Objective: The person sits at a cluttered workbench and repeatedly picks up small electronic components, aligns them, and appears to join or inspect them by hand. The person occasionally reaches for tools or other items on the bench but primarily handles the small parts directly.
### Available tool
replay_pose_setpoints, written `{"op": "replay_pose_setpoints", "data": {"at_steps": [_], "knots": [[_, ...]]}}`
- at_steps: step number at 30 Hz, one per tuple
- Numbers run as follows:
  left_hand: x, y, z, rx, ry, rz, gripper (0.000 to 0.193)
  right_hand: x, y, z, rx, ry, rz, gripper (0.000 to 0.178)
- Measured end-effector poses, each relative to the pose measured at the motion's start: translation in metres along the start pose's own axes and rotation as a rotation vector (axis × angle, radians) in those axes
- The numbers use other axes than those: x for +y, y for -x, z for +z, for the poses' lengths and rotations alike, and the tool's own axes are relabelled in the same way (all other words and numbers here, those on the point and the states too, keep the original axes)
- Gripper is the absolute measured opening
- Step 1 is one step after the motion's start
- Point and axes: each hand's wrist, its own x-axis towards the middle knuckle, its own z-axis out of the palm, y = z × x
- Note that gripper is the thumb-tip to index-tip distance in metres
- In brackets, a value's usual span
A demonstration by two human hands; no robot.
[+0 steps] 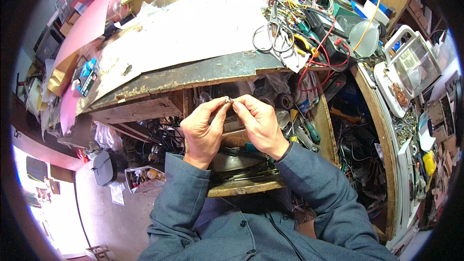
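Observation:
Both hands meet in front of the workbench, above an open drawer [246, 189] full of tools and parts. Thumb and fingers of my left hand [205, 128] pinch a small shiny metal piece [227, 99]. My right hand [260, 124] pinches at the same spot from the other side, its thumb and forefinger closed against the piece. Most of the piece is hidden by the fingertips, so its kind cannot be made out. Below the hands, a green-handled screwdriver [313, 132] lies at the drawer's right side.
A white sheet [193, 34] covers much of the benchtop. Scissors [274, 38], yellow-handled pliers [303, 43] and red test leads [333, 55] crowd its right end. A box of odds and ends [145, 179] stands on the floor at left. An open-lidded plastic case [411, 67] sits far right.

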Motion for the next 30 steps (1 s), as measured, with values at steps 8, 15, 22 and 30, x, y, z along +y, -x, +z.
{"op": "replay_pose_setpoints", "data": {"at_steps": [8, 15, 22, 30], "knots": [[-0.003, 0.003, -0.002, -0.007, -0.033, 0.085, 0.021, -0.004, 0.001, 0.004, 0.042, 0.17, -0.16, 0.016], [-0.006, 0.003, -0.001, -0.032, -0.12, 0.162, 0.018, -0.003, -0.004, -0.007, -0.041, 0.107, -0.083, 0.015], [-0.005, 0.003, 0.002, 0.037, -0.055, 0.135, 0.02, -0.002, 0.007, 0.013, 0.116, 0.192, -0.166, 0.013], [0.001, 0.002, 0.003, 0.032, -0.083, 0.175, 0.021, 0.006, 0.009, 0.02, 0.187, 0.024, -0.131, 0.015]]}}
